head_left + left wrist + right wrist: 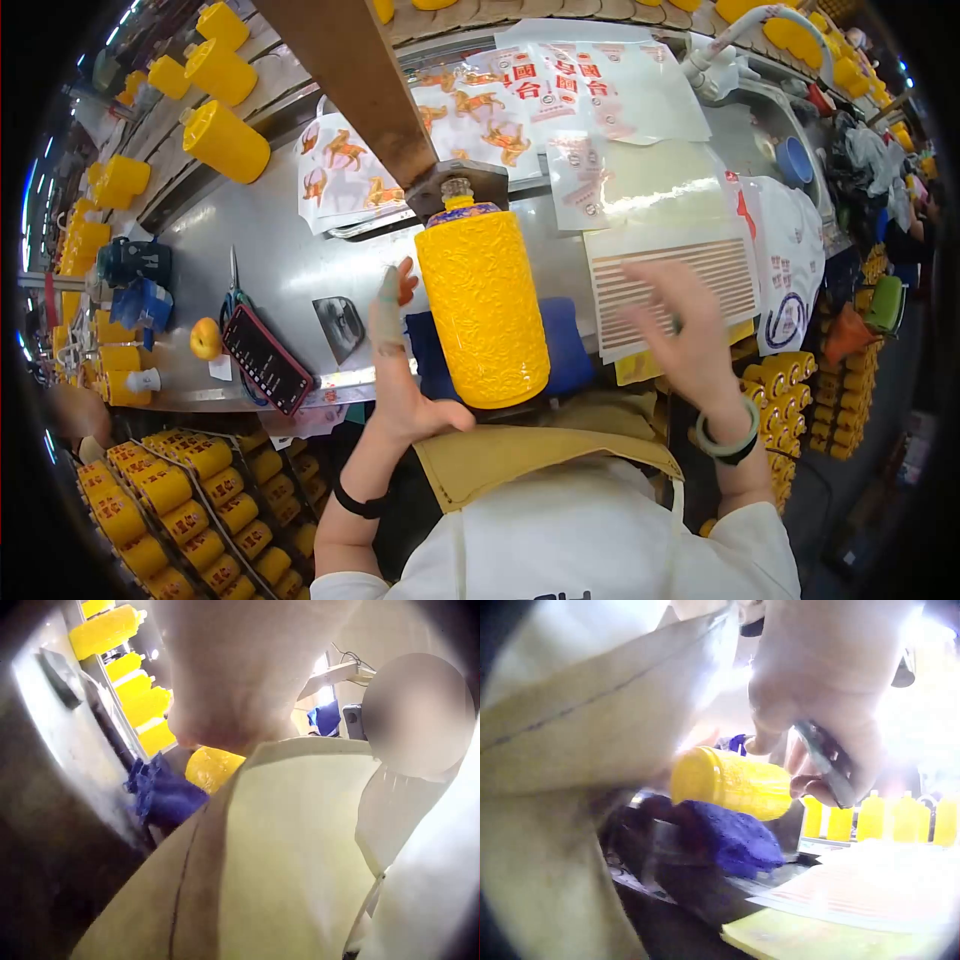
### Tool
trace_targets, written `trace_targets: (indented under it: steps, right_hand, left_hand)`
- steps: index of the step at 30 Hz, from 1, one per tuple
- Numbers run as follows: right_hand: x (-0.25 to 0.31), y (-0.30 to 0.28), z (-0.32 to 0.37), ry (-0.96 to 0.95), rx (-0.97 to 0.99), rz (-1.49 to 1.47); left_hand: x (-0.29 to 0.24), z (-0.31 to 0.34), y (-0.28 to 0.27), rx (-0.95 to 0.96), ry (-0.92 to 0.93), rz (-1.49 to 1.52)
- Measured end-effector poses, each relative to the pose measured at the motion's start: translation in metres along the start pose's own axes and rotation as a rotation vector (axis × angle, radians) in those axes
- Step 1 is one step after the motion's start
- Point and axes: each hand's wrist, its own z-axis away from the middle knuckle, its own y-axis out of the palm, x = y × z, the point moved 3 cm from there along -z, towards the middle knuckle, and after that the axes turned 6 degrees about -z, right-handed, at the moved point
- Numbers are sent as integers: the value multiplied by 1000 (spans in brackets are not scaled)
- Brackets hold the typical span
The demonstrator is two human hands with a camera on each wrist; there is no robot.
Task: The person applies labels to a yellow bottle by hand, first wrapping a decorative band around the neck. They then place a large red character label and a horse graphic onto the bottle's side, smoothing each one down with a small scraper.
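Observation:
In the head view a yellow embossed bottle (483,305) lies with its neck toward a bracket (458,187) under a wooden post. Blue cloth (566,345) shows beneath and beside it. My left hand (398,375) stands just left of the bottle, thumb spread and fingers mostly straight, a pale covering (388,315) over part of the fingers. Right of the bottle, my right hand (685,335) hovers over a striped sheet (610,300), thumb and fingers apart. The right wrist view shows a dark flat piece (825,761) gripped against its palm, its kind unclear.
Horse decal sheets (470,105) and red-printed sheets (620,85) cover the back of the metal table. A phone (267,358), scissors (234,290), a dark triangular plate (339,330) and a yellow fruit (206,339) lie left. Yellow bottles (225,140) line the conveyor; racks of printed yellow bottles (165,490) stand below.

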Motion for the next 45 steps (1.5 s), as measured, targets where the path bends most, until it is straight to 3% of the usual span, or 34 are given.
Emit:
trace_targets:
  steps: [1, 3, 4, 7, 9, 12, 22, 29, 31, 36, 40, 44, 45]
  right_hand:
    - [-9, -7, -3, 100, -49, 39]
    - [-12, -16, -10, 83, -70, 31]
    - [-10, -18, -13, 78, -94, 35]
    - [-4, -14, -16, 46, -56, 39]
    - [-3, -13, -16, 33, -33, 37]
    - [-6, -8, -16, 57, -13, -3]
    - [-52, -38, -40, 97, -91, 199]
    - [-98, -18, -63, 223, 220, 229]
    - [-106, -16, -66, 227, 229, 247]
    - [-106, -20, -76, 323, 303, 117]
    - [-106, -19, -75, 288, 324, 127]
    - [-118, -20, -75, 160, 192, 143]
    - [-113, -23, -74, 150, 140, 143]
  left_hand:
    - [-3, 10, 5, -8, 1, -8]
    - [-8, 27, 21, 27, -120, -179]
    - [-2, 30, 25, 46, -261, -71]
    - [-18, 26, 27, -14, -241, -56]
    - [-31, 21, 25, -127, -126, -138]
    - [-32, 21, 25, -185, -149, -46]
    - [-36, 25, 30, -146, -175, -41]
    - [-30, 28, 33, -119, -243, 41]
    - [-34, 27, 31, -90, -203, -71]
    - [-35, 30, 34, -98, -235, -16]
    - [-27, 41, 39, -148, -363, 33]
    - [-25, 42, 37, -184, -307, -105]
    - [-27, 40, 37, -231, -270, -22]
